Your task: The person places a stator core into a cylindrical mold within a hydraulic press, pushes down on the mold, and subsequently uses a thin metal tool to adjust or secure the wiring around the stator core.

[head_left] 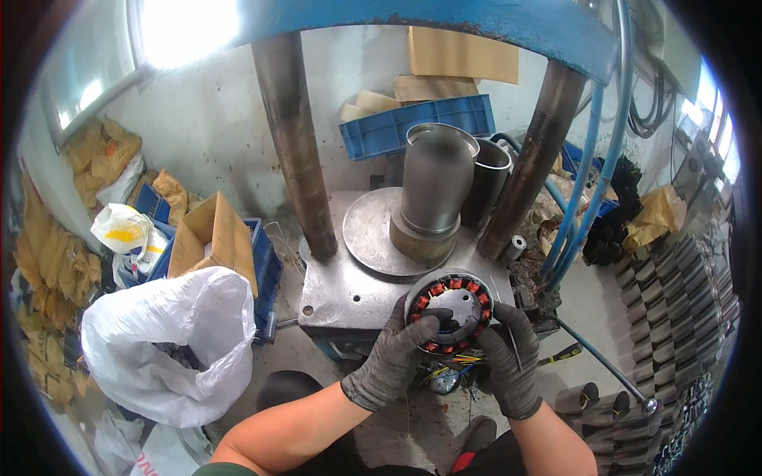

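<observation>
In front of the press bed, my left hand and my right hand, both in grey knit gloves, hold a motor stator between them. Red-brown windings line the inside of its ring, and coloured lead wires hang below it. The left fingers wrap the ring's left side, with the thumb over the lower rim. On the opposite side my right hand grips the rim, and a thin metal rod runs along its fingers. Behind the stator, a metal cylinder stands upright on a round plate.
Steel posts flank the press bed, with a blue crossbeam above. A white sack and a cardboard box stand left. Blue hoses, a long lever bar and stacked metal sleeves lie right.
</observation>
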`<state>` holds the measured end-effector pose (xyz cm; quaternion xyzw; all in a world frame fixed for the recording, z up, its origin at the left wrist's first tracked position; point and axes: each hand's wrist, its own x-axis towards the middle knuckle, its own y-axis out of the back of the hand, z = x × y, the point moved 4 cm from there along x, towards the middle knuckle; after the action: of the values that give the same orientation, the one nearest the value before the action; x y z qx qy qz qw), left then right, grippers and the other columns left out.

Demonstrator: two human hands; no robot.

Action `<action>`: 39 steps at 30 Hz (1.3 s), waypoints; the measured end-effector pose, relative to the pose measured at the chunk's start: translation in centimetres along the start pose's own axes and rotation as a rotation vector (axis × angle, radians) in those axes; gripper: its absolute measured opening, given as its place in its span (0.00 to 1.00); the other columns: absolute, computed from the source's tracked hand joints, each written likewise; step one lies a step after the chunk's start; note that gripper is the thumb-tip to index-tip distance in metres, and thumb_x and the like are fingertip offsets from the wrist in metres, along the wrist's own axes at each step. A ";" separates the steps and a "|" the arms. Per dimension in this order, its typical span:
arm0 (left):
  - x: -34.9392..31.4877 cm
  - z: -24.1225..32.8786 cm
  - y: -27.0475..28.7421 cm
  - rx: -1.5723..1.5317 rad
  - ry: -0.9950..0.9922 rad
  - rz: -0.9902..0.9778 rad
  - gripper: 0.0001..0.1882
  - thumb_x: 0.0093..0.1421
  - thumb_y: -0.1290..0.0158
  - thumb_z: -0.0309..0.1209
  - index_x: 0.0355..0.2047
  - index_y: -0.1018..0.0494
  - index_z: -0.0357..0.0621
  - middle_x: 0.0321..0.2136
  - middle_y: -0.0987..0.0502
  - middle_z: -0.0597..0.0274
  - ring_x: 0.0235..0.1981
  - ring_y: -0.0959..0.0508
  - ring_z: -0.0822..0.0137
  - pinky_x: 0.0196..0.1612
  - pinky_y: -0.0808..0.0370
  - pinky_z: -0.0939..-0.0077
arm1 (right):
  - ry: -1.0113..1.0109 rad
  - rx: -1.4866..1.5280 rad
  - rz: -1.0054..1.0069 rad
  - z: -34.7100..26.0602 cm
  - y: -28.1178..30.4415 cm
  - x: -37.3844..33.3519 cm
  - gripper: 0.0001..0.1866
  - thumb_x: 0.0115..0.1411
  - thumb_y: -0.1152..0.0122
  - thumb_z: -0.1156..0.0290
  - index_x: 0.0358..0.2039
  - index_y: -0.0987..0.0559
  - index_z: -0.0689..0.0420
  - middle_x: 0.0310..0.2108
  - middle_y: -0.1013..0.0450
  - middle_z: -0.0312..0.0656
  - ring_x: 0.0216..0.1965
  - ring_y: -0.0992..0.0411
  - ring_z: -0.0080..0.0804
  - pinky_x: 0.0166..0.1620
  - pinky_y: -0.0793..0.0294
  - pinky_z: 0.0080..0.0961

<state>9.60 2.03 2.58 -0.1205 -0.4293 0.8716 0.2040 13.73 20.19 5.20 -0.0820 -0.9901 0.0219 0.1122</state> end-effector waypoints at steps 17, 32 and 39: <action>0.7 -1.0 1.7 0.750 0.012 0.109 0.43 0.64 0.39 0.31 0.73 0.50 0.43 0.56 0.27 0.52 0.52 0.21 0.62 0.51 0.19 0.65 | 0.606 -0.825 -0.065 -3.4 2.0 3.5 0.23 0.45 0.22 0.66 0.42 0.19 0.58 0.36 0.21 0.48 0.35 0.23 0.48 0.41 0.22 0.41; 1.7 -0.4 2.8 0.533 -0.167 0.188 0.22 0.58 0.48 0.16 0.54 0.31 0.36 0.45 0.20 0.54 0.45 0.18 0.64 0.49 0.18 0.70 | 0.484 -0.309 0.001 -4.4 3.2 1.3 0.18 0.61 0.32 0.64 0.48 0.21 0.61 0.49 0.25 0.47 0.49 0.26 0.41 0.54 0.27 0.36; 1.5 1.0 1.4 -0.138 0.012 0.207 0.25 0.55 0.48 0.18 0.55 0.32 0.39 0.51 0.25 0.53 0.51 0.19 0.50 0.49 0.17 0.45 | 0.371 -0.178 0.010 -4.2 2.3 -1.5 0.13 0.65 0.43 0.66 0.43 0.19 0.62 0.40 0.26 0.44 0.41 0.27 0.34 0.48 0.27 0.33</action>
<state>7.49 1.25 1.97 -0.1831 -0.4724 0.8556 0.1066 16.47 22.36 8.87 -0.0991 -0.9500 -0.0808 0.2850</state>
